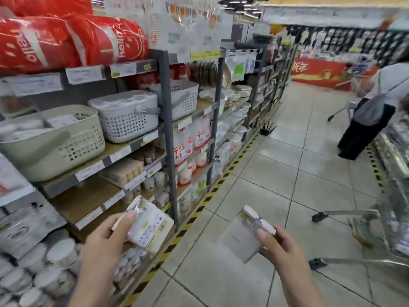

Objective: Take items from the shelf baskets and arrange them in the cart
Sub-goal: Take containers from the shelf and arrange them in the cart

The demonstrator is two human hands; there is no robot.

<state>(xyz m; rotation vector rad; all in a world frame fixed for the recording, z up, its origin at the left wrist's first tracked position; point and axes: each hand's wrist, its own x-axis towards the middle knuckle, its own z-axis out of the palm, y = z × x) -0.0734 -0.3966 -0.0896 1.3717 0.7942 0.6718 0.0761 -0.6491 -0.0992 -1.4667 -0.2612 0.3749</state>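
Observation:
My left hand [104, 242] grips a white wrapped packet [150, 227] low in front of the shelf. Over the aisle floor, my right hand [281, 247] holds a second flat white packet [245, 238] by its clear end. Several perforated baskets stand on the shelf at the left: a beige one [55, 138], a white one [126, 116] and another white one [181, 98] behind it. The metal cart [380, 222] shows at the right edge, blurred.
Shelving [168, 120] with red bags, bowls and bottles runs along the left, edged by yellow-black floor tape [212, 191]. The tiled aisle [287, 165] stretches ahead. A person in dark trousers [365, 127] stands at the far right beside another trolley.

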